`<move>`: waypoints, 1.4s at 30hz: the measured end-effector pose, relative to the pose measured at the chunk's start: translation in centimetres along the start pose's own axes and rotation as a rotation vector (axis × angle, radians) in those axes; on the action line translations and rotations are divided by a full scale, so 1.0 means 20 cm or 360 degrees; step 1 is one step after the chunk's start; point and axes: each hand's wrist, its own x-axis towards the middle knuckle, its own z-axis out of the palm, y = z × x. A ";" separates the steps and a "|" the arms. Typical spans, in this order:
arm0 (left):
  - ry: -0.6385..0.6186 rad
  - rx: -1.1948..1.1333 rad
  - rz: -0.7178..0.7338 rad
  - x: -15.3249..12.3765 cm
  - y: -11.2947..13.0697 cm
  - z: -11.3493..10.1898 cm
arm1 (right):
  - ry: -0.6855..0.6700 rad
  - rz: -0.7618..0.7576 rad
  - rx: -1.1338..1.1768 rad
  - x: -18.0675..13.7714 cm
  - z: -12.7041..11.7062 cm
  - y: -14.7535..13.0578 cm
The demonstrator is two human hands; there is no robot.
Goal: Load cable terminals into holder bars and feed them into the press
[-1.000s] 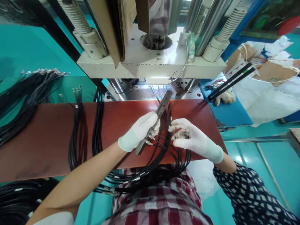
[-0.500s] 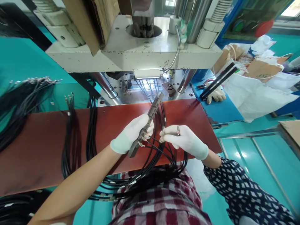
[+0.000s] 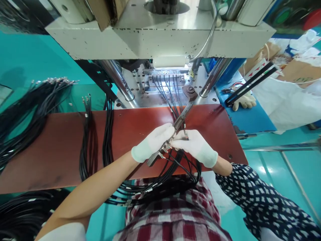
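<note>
My left hand (image 3: 152,142), in a white glove, is closed round a long dark metal bar (image 3: 181,117) that holds several black cables by their metal ends. The bar slants up to the right over the red-brown board (image 3: 50,147). My right hand (image 3: 197,146), also gloved, is pinched on a cable end right beside the bar, touching my left hand. Black cables (image 3: 175,174) loop from the bar down toward my lap. Behind the board, several black cables (image 3: 167,88) lie in the mould of the press (image 3: 160,33).
Bundles of black cables (image 3: 32,103) with metal terminals hang over the board's left side, and two more bunches (image 3: 96,134) drape across it. A glove (image 3: 242,100) and black strips (image 3: 250,82) lie on the blue surface at right. White bags (image 3: 288,100) sit beyond.
My right hand has moved left against the bar and my left hand. The view has tilted, showing more of the mould and its cables.
</note>
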 end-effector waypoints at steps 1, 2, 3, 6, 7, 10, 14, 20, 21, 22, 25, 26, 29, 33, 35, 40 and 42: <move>0.0008 0.0040 -0.0017 0.00 0.00 0.00 | -0.0008 0.0018 -0.0021 0.00 0.00 0.00; 0.0026 0.0114 -0.0027 0.00 0.00 0.01 | -0.0015 0.0031 -0.0042 0.01 0.00 0.00; 0.0059 0.0223 -0.0030 -0.01 0.00 0.02 | -0.0018 0.0037 -0.0061 0.01 0.00 0.01; 0.0208 0.0647 0.0000 -0.01 -0.02 0.03 | 0.0001 -0.0014 -0.0110 0.03 0.01 0.05; 0.0240 0.0753 0.0015 -0.01 -0.03 0.04 | 0.0021 -0.0050 -0.0125 0.03 0.01 0.06; 0.0227 0.0773 0.0044 0.00 -0.04 0.04 | 0.0060 -0.0115 -0.0100 0.04 0.01 0.10; 0.0195 0.0724 0.0032 0.00 -0.04 0.03 | 0.0070 -0.0134 -0.0143 0.04 0.01 0.10; 0.0162 0.0347 -0.0040 0.00 0.00 0.02 | 0.0066 -0.0188 -0.0152 0.00 -0.02 0.10; 0.0161 0.0238 -0.0086 0.00 0.00 0.02 | 0.0116 -0.0212 -0.0119 -0.01 -0.03 0.11; 0.0150 0.0134 -0.0129 0.00 0.01 0.02 | 0.0163 -0.0200 -0.0019 -0.01 -0.05 0.13; 0.0058 -0.0099 -0.0185 -0.01 0.02 0.01 | 0.0141 0.0015 0.0606 -0.03 -0.13 0.17; 0.0034 -0.0142 -0.0192 -0.01 0.03 0.01 | 0.0103 0.0080 0.0787 -0.03 -0.16 0.18; 0.0006 -0.0214 -0.0218 -0.02 0.04 0.01 | 0.0174 0.0055 0.0898 -0.08 -0.23 0.23; -0.0001 -0.0300 -0.0265 -0.01 0.05 0.00 | 0.0522 -0.0221 0.0241 -0.16 -0.31 0.31; -0.0011 -0.0429 -0.0350 0.01 0.04 -0.01 | 0.0518 -0.0274 0.0045 -0.21 -0.34 0.35; -0.0251 -0.1160 -0.0558 0.00 0.04 -0.05 | 0.0401 -0.0260 -0.0111 -0.30 -0.34 0.36; -0.0381 -0.1367 -0.0516 -0.04 0.06 -0.07 | 0.0442 -0.0228 -0.0144 -0.29 -0.32 0.33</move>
